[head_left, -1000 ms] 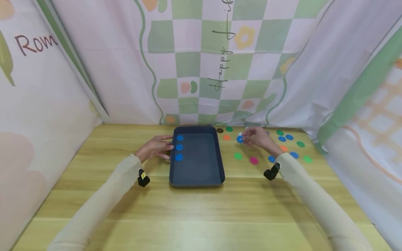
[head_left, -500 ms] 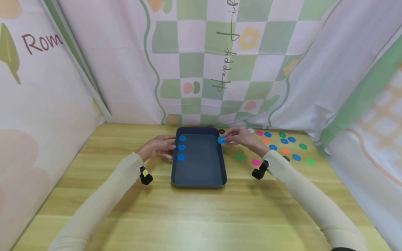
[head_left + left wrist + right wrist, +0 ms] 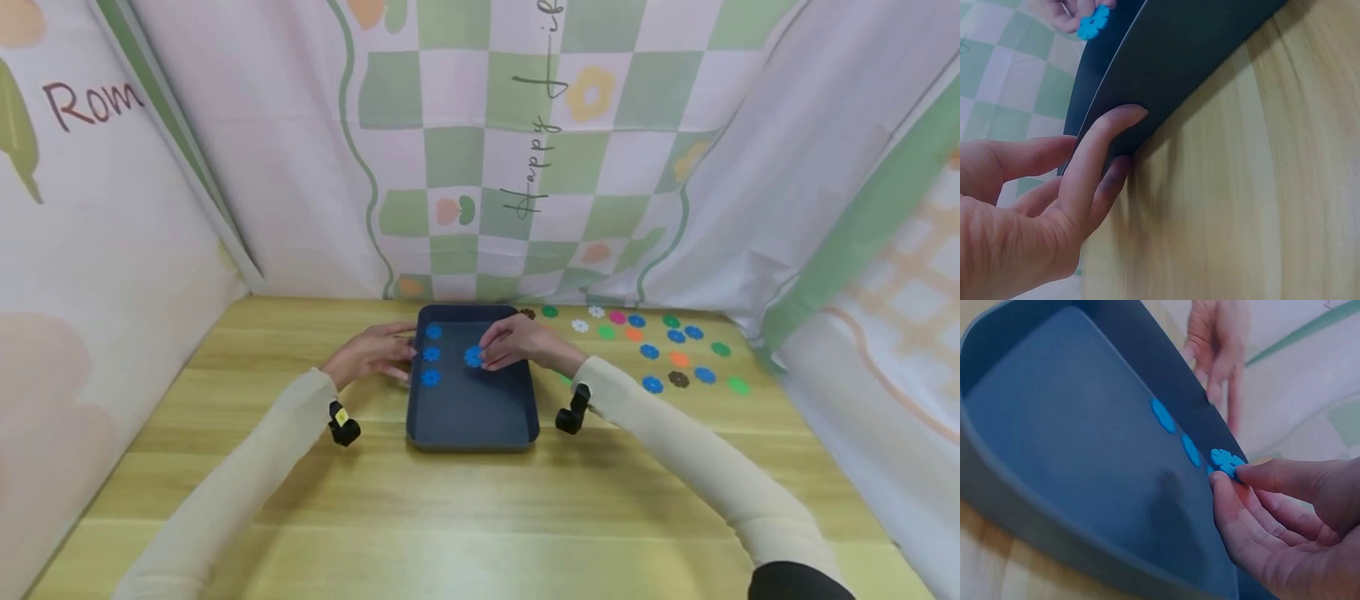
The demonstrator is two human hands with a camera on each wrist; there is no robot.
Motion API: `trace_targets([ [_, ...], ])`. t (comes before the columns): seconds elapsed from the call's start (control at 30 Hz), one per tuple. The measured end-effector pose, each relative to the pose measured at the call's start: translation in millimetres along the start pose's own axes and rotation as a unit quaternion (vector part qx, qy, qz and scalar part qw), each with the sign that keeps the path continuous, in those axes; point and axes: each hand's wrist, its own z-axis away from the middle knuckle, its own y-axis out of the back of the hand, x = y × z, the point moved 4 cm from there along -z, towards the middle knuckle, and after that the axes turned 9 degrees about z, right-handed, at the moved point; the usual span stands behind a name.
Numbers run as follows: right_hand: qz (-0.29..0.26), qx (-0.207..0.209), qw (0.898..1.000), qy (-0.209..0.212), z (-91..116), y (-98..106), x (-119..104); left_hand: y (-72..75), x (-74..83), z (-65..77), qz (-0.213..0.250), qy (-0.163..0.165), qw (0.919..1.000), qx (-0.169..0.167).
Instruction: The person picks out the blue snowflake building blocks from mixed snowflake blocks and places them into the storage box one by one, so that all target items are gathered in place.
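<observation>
A dark grey rectangular tray stands on the wooden table. Three blue flower-shaped plastic discs lie in a column along its left inner side. Over the middle of the tray, my right hand pinches another blue flower-shaped disc between thumb and fingertips. That disc is apart from the tray floor in the right wrist view. My left hand is at the tray's left side; in the left wrist view its fingers touch the outer wall, spread and not wrapped round it.
Right of the tray lie several loose flower-shaped discs: blue, green, orange, white, pink and brown. A patterned curtain hangs behind the table's back edge.
My right hand has carried the blue flower-shaped disc leftward from the loose discs, past the tray's right rim, to over the tray's middle. My left hand has stayed at the tray's left side.
</observation>
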Motion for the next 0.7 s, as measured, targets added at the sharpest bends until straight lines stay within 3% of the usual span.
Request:
trace_targets([
  [0.37, 0.025, -0.047, 0.998, -0.021, -12, -39, -10, -2.1, 4.6, 2.2, 0.003, 0.011, 0.9997, 0.02],
  [0.6, 0.045, -0.066, 0.996, -0.037, -18, -59, -11, -4.6, 4.9, 2.3, -0.001, 0.001, 1.0, -0.002],
  [0.7, 0.056, -0.069, 0.995, -0.034, -19, -67, -11, -4.7, 3.8, 3.7, -0.007, 0.004, 1.0, 0.003],
])
